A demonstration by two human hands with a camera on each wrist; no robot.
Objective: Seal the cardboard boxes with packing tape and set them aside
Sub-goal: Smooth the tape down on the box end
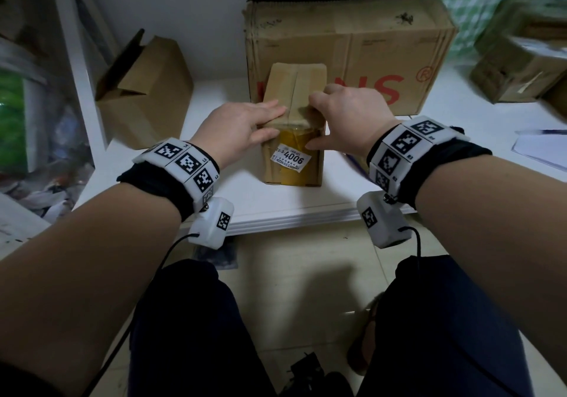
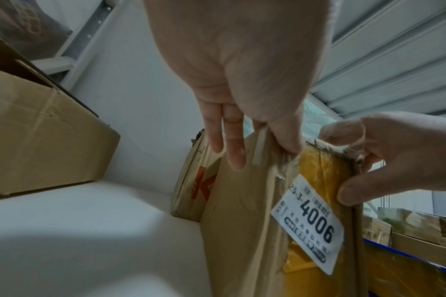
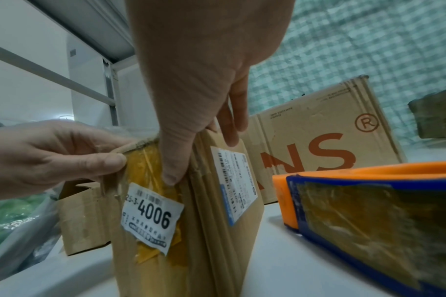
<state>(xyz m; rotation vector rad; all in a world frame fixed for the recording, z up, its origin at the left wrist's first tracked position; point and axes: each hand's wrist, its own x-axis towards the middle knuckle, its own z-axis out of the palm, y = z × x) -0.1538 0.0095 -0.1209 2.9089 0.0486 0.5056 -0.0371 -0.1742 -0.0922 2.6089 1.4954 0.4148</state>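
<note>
The small upright brown cardboard box (image 1: 294,138), patched with yellow tape and bearing a white sticker numbered 4006 (image 1: 290,159), stands on the white worktop (image 1: 306,206) directly in front of the large brown carton with red lettering (image 1: 349,53), near the worktop's front edge. I judge it is placed there to give both hands room for closing the top.

My left hand (image 1: 242,128) clasps the box's upper left corner, fingers flat over the top flap, thumb on the front face. My right hand (image 1: 346,114) clasps the upper right corner likewise, thumb pressing the front beside the sticker. In my judgement this holds the flaps shut and the centre seam aligned for taping.

Condition of the box: worn, creased cardboard, frayed top edge, old clear tape lifting, a second printed label (image 3: 233,184) on its right side.

The orange and blue tape dispenser (image 3: 369,211) lies right of the box, untouched. A smaller open brown carton (image 1: 144,89) sits to the box's left.
</note>
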